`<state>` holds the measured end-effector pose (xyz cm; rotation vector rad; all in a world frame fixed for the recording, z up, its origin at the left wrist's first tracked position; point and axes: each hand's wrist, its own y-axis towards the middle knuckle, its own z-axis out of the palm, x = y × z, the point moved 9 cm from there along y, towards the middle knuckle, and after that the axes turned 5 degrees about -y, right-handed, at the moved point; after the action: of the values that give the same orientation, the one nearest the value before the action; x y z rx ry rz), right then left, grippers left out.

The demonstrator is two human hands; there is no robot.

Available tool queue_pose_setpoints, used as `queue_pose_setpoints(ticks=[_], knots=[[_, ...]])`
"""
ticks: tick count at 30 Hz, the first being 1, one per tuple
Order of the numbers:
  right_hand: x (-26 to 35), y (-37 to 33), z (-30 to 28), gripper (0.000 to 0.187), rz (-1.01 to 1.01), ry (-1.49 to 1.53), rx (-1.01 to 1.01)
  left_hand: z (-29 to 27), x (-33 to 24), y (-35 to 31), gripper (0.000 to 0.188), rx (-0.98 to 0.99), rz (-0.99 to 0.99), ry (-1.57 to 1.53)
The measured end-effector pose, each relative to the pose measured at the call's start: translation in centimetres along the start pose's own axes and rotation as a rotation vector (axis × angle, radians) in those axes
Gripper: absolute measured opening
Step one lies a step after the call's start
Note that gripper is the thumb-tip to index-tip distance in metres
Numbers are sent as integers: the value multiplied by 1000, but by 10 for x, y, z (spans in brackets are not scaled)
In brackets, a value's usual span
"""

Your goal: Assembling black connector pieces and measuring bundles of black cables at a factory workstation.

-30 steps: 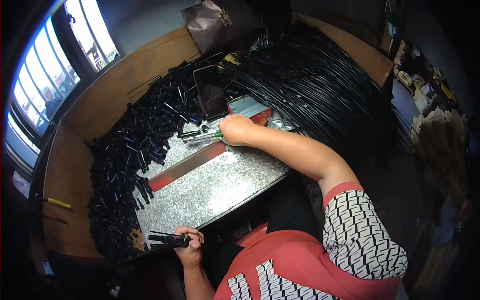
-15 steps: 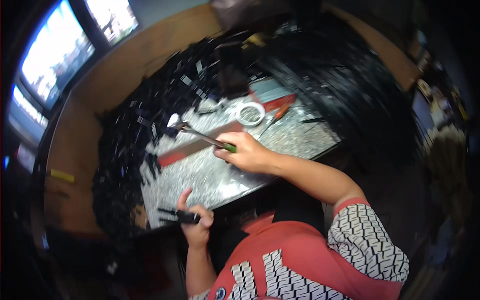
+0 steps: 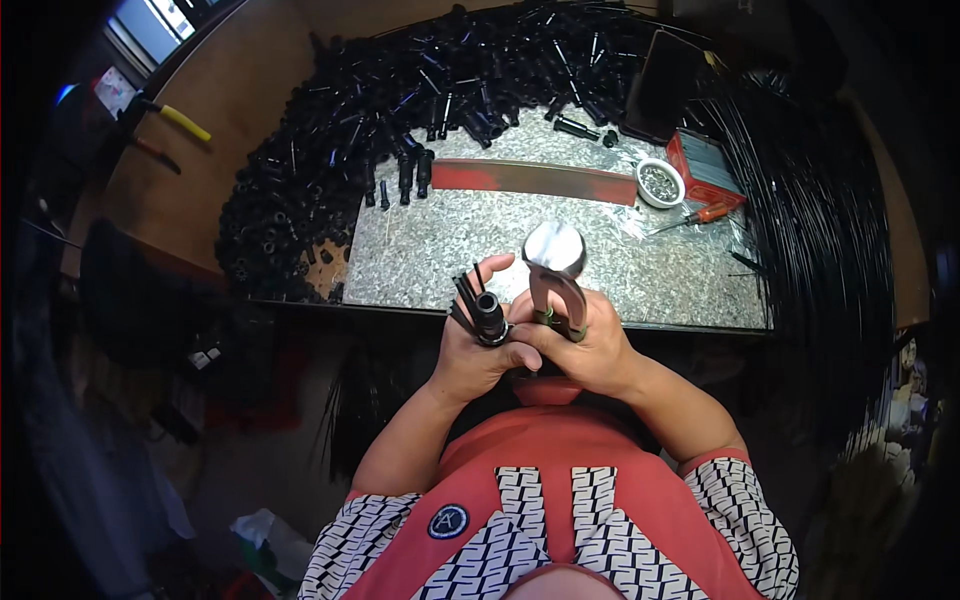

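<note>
In front of my body, my two hands meet close together at the near edge of the work surface. My right hand (image 3: pixel 592 345) is closed round the green-sleeved handles of end-cutting pincers (image 3: pixel 554 250), whose polished round head points away from me. My left hand (image 3: pixel 472 350) grips a black tubular fitting (image 3: pixel 489 312), its open end facing up. Thin black strips stick out beside that fitting. The left index finger is raised and curved toward the pincers' head, apart from it. What the lower left fingers do is hidden.
A large heap of black tubular parts (image 3: pixel 400 90) covers the far left. Beyond my hands on the speckled slab (image 3: pixel 420 260) lie a red-ended flat bar (image 3: pixel 530 180), a white cup of small metal pieces (image 3: pixel 660 185), a red box (image 3: pixel 705 165) and an orange-handled screwdriver (image 3: pixel 708 213). Black rods (image 3: pixel 820 230) line the right.
My right hand has drawn the pincers back toward my body, beside my left hand. The left hand has moved in to meet it. The whole view has turned, and the blur is gone.
</note>
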<state>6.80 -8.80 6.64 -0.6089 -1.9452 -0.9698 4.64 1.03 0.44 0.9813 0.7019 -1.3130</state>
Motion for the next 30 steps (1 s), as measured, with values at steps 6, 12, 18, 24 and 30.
queue_pose_setpoints(ticks=[6, 12, 18, 24, 30], knots=[[-7, -7, 2, 7, 120, 104, -9, -2, 2, -5, 105, 27, 8, -2], [-9, -6, 12, 5, 201, 252, 24, -4, 2, -5, 104, 15, -2, 15], [-17, -13, 7, 4, 258, 269, -92, 0, 10, 0, 105, 22, -61, -28], [-25, -12, 22, 3, 226, 358, -87, 3, -4, -4, 101, 6, -41, -231], [-24, -13, 26, 2, 171, 403, -98, -10, -2, -6, 112, -3, 14, -15]])
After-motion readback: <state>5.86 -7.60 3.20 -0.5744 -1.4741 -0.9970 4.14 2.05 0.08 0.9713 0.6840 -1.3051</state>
